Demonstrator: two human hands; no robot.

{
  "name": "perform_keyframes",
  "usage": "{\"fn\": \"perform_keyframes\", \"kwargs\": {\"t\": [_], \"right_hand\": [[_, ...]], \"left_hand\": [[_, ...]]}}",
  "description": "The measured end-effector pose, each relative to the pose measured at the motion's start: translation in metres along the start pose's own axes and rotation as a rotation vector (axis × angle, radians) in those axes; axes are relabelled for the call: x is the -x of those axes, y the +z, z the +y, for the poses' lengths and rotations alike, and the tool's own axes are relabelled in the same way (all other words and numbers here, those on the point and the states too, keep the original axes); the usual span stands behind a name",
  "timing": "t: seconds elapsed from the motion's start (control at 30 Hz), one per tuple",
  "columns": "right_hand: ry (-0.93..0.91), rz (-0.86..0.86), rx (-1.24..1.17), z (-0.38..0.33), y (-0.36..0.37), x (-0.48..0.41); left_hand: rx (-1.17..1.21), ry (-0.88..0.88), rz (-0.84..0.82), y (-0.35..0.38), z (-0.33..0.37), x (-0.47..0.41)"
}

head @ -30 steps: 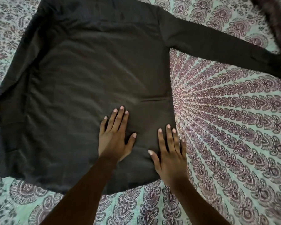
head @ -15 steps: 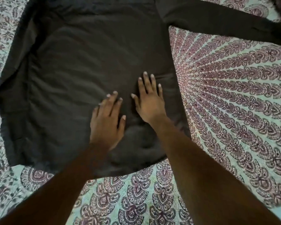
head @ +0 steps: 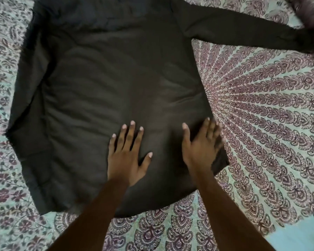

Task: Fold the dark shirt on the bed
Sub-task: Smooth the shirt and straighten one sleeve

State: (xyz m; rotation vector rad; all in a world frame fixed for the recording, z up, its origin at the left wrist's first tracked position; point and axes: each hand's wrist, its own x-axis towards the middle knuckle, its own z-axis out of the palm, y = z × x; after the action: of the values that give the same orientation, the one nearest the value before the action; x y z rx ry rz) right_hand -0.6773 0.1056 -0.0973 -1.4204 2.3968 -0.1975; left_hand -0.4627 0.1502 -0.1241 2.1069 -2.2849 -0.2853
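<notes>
Bedspread of pale green cotton [head: 261,124], printed with maroon mandala bands, fills the view from edge to edge. Across its left and middle lies the dark long-sleeved fabric shirt [head: 107,87], spread flat and rippled with soft creases. A band of cloth runs down its left side; I cannot tell whether that is the other sleeve folded in.

My left hand [head: 127,156] rests palm down on the lower middle of the shirt, fingers straight and spread, thumb out, gripping nothing. My right hand [head: 201,147] lies flat near it, by the shirt's right edge, fingers straight against the cloth, their tips smeared by blur.

The shirt's right sleeve [head: 243,31] stretches to the upper right over the bedspread. Its cuff meets a dark, fuzzy shape [head: 312,15] in the top right corner, too blurred to identify. The shirt's top runs out of frame.
</notes>
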Motion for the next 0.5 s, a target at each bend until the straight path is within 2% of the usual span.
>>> {"fn": "perform_keyframes", "kwargs": {"t": [0.07, 0.13, 0.17, 0.23, 0.37, 0.5], "right_hand": [[-0.244, 0.054, 0.025, -0.035, 0.004, -0.023], [-0.435, -0.029, 0.052, -0.065, 0.016, -0.051], [-0.464, -0.081, 0.076, -0.072, 0.024, -0.065], [-0.379, -0.098, 0.121, -0.067, 0.034, -0.081], [-0.029, 0.056, 0.071, -0.024, 0.028, -0.054], [0.273, 0.052, 0.021, 0.006, 0.021, -0.027]], "left_hand": [[-0.006, 0.001, -0.006, 0.0, 0.001, 0.0], [-0.01, 0.005, -0.001, 0.001, -0.001, 0.001], [-0.009, 0.008, 0.005, 0.001, -0.002, 0.0], [0.001, 0.015, 0.023, 0.002, -0.002, -0.001], [0.009, 0.014, 0.028, 0.001, -0.001, -0.001], [0.013, 0.004, 0.023, 0.0, 0.001, 0.0]]}}
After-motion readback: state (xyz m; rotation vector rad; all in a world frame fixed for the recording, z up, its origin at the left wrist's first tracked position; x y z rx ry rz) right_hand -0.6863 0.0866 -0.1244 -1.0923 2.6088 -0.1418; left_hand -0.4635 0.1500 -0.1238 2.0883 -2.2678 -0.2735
